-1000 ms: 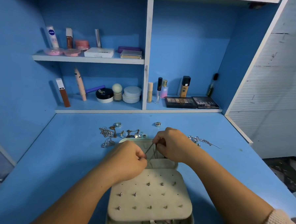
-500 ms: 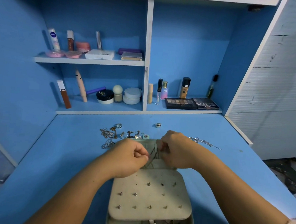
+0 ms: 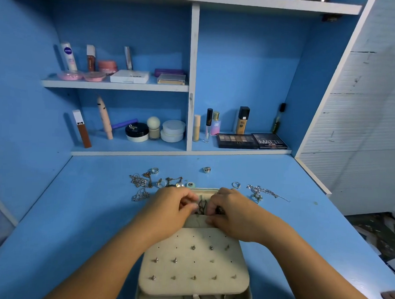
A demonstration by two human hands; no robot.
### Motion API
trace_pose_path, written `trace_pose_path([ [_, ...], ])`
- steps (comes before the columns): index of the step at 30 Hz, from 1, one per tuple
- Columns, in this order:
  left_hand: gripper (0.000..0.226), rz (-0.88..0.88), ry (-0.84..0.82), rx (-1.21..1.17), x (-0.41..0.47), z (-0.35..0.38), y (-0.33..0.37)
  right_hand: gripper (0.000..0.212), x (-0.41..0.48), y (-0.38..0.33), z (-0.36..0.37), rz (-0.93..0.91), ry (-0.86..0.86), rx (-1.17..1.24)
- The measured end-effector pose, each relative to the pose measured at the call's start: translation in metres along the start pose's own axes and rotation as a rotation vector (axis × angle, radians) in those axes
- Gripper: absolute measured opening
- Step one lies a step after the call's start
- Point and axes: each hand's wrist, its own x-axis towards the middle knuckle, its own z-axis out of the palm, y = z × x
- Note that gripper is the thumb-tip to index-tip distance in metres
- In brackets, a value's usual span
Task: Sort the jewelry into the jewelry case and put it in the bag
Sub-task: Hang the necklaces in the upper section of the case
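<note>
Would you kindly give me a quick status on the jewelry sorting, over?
Thin chain pinched between left hand and right hand, far end of open case. More jewelry on desk beyond; nothing blocking.

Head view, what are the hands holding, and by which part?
A thin dark chain, pinched over the jewelry case: left hand at its left side, right hand at its right. The exact grip is hidden.

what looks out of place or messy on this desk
Nothing spilled or broken. Loose jewelry lies scattered behind the jewelry case: tangled chains at left, a lone ring farther back, a chain at right. One tube leans on the lower shelf.
</note>
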Motion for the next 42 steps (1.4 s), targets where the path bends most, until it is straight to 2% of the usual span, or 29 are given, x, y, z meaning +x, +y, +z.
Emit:
trace_pose_path([
  [4, 0.02, 0.004, -0.043, 0.135, -0.005, -0.002, -0.005, 0.008, -0.002, 0.002, 0.003, -0.037, 0.041, 0.017],
  [11, 0.022, -0.068, -0.218, 0.059, -0.001, 0.0, 0.0, 0.015, -0.003, 0.002, 0.007, -0.062, 0.063, 0.007],
  [13, 0.023, -0.059, -0.169, 0.043, -0.002, 0.001, -0.001, 0.011, -0.004, 0.003, 0.006, -0.063, 0.065, 0.006],
  [15, 0.02, -0.045, -0.052, 0.055, -0.005, -0.001, -0.005, 0.005, -0.003, 0.003, 0.006, -0.056, 0.059, -0.003],
  [17, 0.02, -0.036, 0.067, 0.129, -0.01, -0.005, -0.012, 0.018, -0.002, 0.003, 0.005, -0.055, 0.031, -0.032],
  [19, 0.031, -0.096, 0.126, 0.151, -0.014, -0.008, -0.021, 0.024, -0.001, 0.002, 0.003, -0.053, -0.003, -0.035],
  [23, 0.046, -0.208, 0.123, 0.029, -0.017, -0.008, -0.032, 0.011, -0.001, -0.002, -0.003, -0.066, -0.048, -0.002],
  [26, 0.044, -0.204, 0.175, -0.029, -0.016, -0.003, -0.035, 0.019, 0.002, -0.003, -0.002, -0.043, -0.069, 0.049],
  [28, 0.039, -0.225, 0.221, -0.069, -0.017, 0.0, -0.037, 0.015, 0.005, -0.005, 0.001, 0.001, -0.036, 0.073],
  [30, 0.037, -0.252, 0.249, -0.118, -0.019, 0.0, -0.039, 0.034, 0.006, -0.005, 0.005, 0.026, -0.028, 0.041],
  [31, 0.038, -0.254, 0.251, -0.133, -0.019, 0.0, -0.041, 0.035, 0.006, -0.005, 0.006, 0.031, -0.035, 0.019],
  [34, 0.039, -0.245, 0.24, -0.154, -0.02, 0.0, -0.045, 0.012, 0.004, -0.009, 0.004, -0.021, -0.024, 0.029],
  [38, 0.039, -0.236, 0.243, -0.177, -0.021, 0.001, -0.047, 0.013, 0.001, -0.009, 0.003, -0.002, 0.034, 0.103],
  [42, 0.039, -0.232, 0.241, -0.175, -0.021, 0.001, -0.047, 0.01, 0.0, -0.012, 0.009, 0.035, 0.043, 0.048],
])
